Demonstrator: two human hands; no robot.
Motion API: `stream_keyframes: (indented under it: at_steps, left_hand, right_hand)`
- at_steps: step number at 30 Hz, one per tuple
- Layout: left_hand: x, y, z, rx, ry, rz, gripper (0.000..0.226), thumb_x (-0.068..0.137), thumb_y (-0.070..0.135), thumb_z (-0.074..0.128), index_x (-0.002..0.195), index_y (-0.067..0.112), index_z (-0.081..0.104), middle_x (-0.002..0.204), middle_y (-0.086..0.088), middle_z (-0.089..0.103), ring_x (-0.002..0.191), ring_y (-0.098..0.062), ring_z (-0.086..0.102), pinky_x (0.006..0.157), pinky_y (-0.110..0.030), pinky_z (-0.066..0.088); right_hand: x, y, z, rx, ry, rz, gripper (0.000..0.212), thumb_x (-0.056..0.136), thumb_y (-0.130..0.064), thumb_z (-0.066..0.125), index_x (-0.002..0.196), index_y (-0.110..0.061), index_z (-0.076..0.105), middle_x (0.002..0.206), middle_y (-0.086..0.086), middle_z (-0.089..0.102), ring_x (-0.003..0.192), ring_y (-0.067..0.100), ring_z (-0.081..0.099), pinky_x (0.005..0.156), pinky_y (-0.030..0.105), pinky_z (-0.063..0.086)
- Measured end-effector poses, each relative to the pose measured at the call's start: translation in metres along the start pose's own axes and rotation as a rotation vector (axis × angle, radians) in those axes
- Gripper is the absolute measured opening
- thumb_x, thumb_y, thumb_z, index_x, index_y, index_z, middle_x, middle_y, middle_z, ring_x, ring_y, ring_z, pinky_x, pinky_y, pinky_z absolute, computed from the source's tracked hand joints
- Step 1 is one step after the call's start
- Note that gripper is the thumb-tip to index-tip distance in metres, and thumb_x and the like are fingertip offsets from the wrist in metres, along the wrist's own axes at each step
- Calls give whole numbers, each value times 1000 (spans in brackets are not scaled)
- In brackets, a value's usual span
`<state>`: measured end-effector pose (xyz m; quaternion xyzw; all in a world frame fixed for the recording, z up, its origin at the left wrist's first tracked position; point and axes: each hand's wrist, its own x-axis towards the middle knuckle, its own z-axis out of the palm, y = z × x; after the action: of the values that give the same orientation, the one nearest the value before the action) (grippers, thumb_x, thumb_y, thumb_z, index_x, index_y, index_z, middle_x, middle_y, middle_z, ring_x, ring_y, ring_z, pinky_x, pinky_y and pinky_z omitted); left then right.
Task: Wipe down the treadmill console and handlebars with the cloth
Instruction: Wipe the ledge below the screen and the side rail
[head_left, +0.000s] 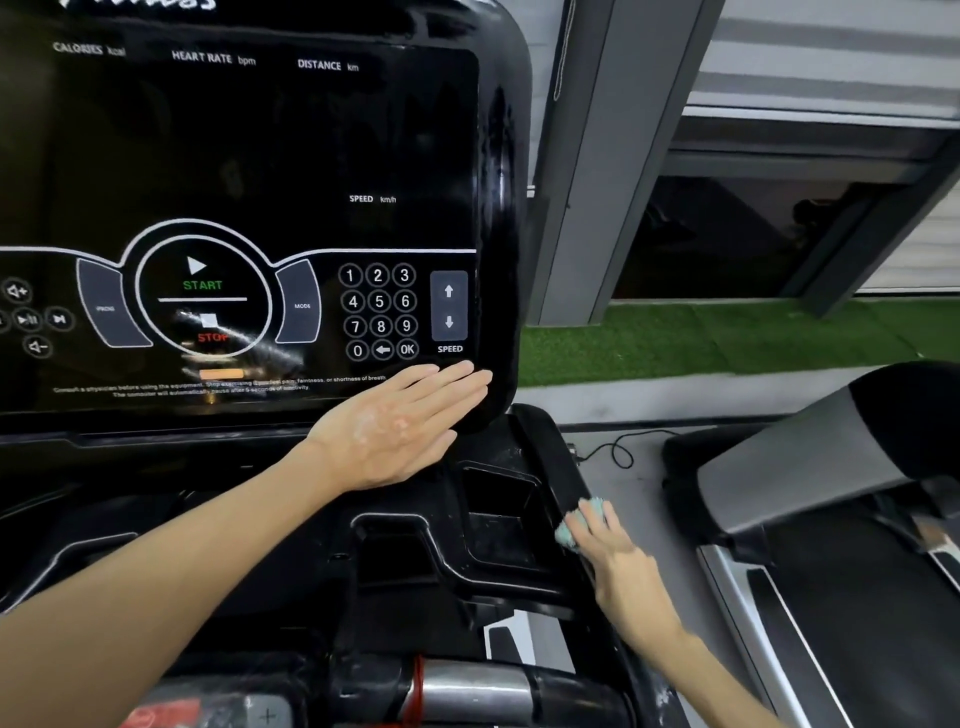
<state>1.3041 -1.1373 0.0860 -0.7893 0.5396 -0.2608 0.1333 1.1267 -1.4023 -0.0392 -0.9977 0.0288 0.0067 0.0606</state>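
Head view: left grip (395, 431) spread flat, fingers straight, resting on the near right corner of the console (260, 156). Right grip (608, 551) — fingers curled over the cloth (568, 534) — presses it against the tray rim (550, 457), right side.

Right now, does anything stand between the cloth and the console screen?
Yes. The right hand holds the cloth at the right edge of the tray. The open left hand is spread flat in front of the lower right corner of the screen, on the way up. Nothing else visible blocks it.
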Motion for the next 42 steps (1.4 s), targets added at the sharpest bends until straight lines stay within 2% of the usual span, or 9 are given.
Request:
stream_keyframes:
  at_steps: [2, 6, 8, 13, 22, 28, 32, 37, 42]
  left_hand:
    - [0, 0, 2, 2, 0, 0, 57, 105, 34, 25, 154, 5, 25, 163, -9, 20, 149, -24, 23, 118, -41, 23]
    - [0, 1, 1, 5, -1, 8, 57, 104, 33, 25, 153, 4, 26, 162, -10, 22, 149, -25, 24, 118, -41, 22]
    - [1, 0, 0, 6, -8, 8, 57, 104, 32, 25, 153, 3, 25, 162, -11, 21, 149, -26, 25, 119, -42, 21]
    - [1, 0, -2, -21, -11, 8, 57, 104, 31, 25, 152, 1, 27, 162, -12, 23, 148, -27, 27, 118, -43, 24]
    - [0, 1, -2, -70, 19, 17, 56, 104, 30, 27, 152, 0, 28, 161, -13, 25, 147, -29, 30, 117, -45, 30]
    - [0, 0, -2, -70, 40, 17, 56, 104, 30, 25, 152, 0, 27, 161, -13, 25, 147, -29, 30, 117, -45, 29]
    - [0, 0, -3, -70, 33, 38, 56, 105, 29, 24, 152, -1, 26, 161, -15, 23, 147, -30, 28, 118, -45, 28]
    - [0, 1, -5, -67, 42, 49, 56, 105, 27, 23, 151, -4, 28, 160, -18, 24, 146, -33, 30, 116, -48, 29]
    - [-1, -1, -4, -87, 28, 44, 57, 105, 29, 20, 151, -3, 27, 160, -18, 24, 147, -33, 28, 116, -48, 27]
  right_hand:
    - [-20, 2, 5, 48, -29, 37, 72, 78, 15, 42, 134, -28, 43, 150, -14, 28, 143, 16, 24, 58, 15, 36]
    - [0, 3, 0, 46, -24, 3, 71, 74, 14, 51, 135, -23, 47, 150, -3, 38, 141, 29, 33, 63, 29, 52]
    - [34, 6, 0, 35, -30, -27, 70, 79, 13, 43, 141, -19, 41, 155, 2, 31, 143, 31, 25, 78, 37, 54]
    - [101, 5, -13, 80, -95, -41, 47, 101, -7, 38, 147, -19, 38, 157, 5, 27, 143, 31, 26, 107, 37, 32]
    - [-39, 9, -7, 139, 11, -22, 54, 81, 11, 45, 125, -21, 49, 143, -2, 43, 136, 31, 37, 61, 37, 54]
    - [-120, 14, 11, 266, 26, 64, 82, 71, 20, 42, 138, -26, 50, 150, -16, 24, 142, 25, 24, 87, 43, 56]
    - [-94, 9, -2, 263, -32, 49, 70, 83, 15, 40, 142, -22, 46, 154, -8, 25, 145, 24, 15, 102, 43, 46]
    - [-60, 5, -4, 191, -27, 51, 67, 85, 14, 42, 144, -17, 42, 156, 2, 31, 145, 29, 20, 97, 42, 50]
    - [-117, 6, 5, 220, 93, 48, 62, 82, 14, 44, 134, -18, 51, 148, 1, 44, 141, 26, 28, 71, 40, 57]
